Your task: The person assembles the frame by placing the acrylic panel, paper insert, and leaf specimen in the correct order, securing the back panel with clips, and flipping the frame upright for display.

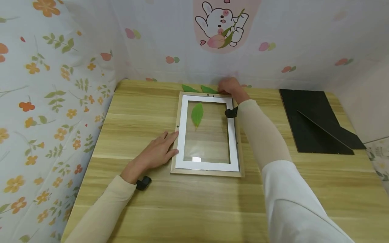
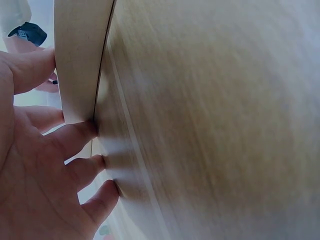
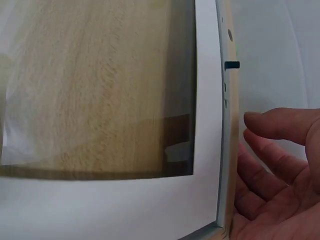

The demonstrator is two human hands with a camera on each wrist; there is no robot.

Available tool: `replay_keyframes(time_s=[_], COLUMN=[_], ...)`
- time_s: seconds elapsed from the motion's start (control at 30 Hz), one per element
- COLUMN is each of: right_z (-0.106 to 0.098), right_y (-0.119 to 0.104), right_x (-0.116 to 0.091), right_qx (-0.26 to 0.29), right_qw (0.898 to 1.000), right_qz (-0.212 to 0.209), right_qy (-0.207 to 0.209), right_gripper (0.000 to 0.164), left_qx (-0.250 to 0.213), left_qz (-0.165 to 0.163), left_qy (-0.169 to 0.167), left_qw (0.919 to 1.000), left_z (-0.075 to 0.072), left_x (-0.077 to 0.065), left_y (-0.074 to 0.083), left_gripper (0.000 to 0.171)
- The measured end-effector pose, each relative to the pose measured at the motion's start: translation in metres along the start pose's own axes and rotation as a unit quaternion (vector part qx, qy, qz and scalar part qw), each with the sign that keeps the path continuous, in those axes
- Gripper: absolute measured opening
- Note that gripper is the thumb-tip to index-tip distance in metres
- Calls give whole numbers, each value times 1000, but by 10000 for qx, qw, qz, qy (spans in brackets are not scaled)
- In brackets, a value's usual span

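Note:
A light wooden picture frame (image 1: pixel 207 174) with a white mat (image 1: pixel 181 145) lies on the table in the head view. Through its clear pane a green leaf (image 1: pixel 197 114) shows at the upper left. My left hand (image 1: pixel 158 150) rests against the frame's left side, thumb and fingertips touching the wood and table. Beyond the frame's far right corner is my right hand (image 1: pixel 231 86), its fingertips hidden from the head view. The right wrist view shows its thumb and bent fingers beside the frame's edge, with no object visible between them. Two more green leaves (image 1: pixel 190 88) (image 1: pixel 208 89) lie behind the frame.
At the table's right side lies a black backing board (image 1: pixel 313 131) with its stand flap (image 1: pixel 326 130) raised. A patterned curtain (image 1: pixel 170 40) hangs along the table's far edge, and a floral one (image 1: pixel 54 111) covers the left side.

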State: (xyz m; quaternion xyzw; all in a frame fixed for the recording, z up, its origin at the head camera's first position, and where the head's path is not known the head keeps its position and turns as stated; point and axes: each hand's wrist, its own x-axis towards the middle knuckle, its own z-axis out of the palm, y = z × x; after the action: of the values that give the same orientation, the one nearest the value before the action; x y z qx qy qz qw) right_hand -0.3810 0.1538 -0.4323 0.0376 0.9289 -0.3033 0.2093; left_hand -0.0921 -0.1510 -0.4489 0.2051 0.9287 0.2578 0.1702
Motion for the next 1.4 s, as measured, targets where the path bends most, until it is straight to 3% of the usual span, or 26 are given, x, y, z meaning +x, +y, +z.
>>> replay_keyframes(time_s=[0.07,0.13,0.27,0.43,0.67,0.9,1.07,1.4], right_z=[-1,0,6,8,2,-2,-5,5], right_y=[-5,-5,-6,-6,-3,-4,-6,-3], right_x=[-11,-17,-21,-23,-30,-41,-53,-91], right_qx=[-140,174,583,871,1186,2655,2742,2558], right_qw=[9999,9998,9982,9961,9924,9635,9613,9662], right_qz=[-65,-7,28,107,40,220,284,-171], right_qy=[-76,-15,117,77,328,253,-4,-265], right_gripper=[39,38,11,36,35,29,32,32], left_qx=[-11,-4,27,16,69,44,54,62], left_qz=[-12,-33,-77,-23,-60,-133,-145,-101], left_qy=[-26,-20,7,1,-69,-91,-79,-45], left_qw=[10000,10000,10000,10000,9999,9999,9998,9999], left_z=[1,1,1,1,2,2,0,1], left_x=[1,1,0,1,3,1,-1,0], left_y=[0,1,0,0,-1,0,2,3], left_gripper=[69,69,70,70,69,70,70,69])
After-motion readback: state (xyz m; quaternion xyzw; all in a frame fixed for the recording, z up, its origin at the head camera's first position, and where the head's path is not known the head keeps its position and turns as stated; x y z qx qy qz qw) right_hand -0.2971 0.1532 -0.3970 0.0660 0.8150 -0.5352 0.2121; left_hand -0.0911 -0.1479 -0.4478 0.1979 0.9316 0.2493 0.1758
